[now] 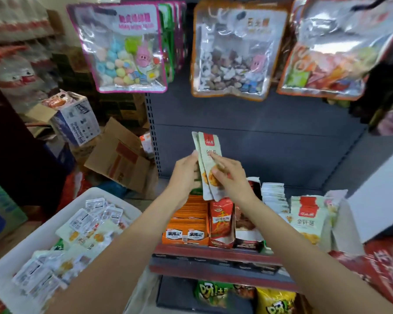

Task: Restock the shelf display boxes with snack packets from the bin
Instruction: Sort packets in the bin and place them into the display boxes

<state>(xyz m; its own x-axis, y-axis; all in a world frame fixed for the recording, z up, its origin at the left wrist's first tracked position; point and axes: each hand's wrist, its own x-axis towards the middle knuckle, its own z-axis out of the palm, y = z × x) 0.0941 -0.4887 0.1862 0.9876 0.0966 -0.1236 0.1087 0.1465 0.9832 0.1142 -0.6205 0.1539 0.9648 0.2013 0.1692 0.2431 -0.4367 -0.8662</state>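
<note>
So we've got both hands, left hand [186,168] and right hand [228,175], pinching the packets [205,155]; best square them up, then drop them into the matching box [309,220] at four o'clock.

2 bare forearms, no sleeves, rings or watch.

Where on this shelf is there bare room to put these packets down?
Bare shelf lies behind the display boxes, against the back panel, and right of the upright white packets. The front row is crowded: orange box, red box, dark box. Both hands hold the packets.
</note>
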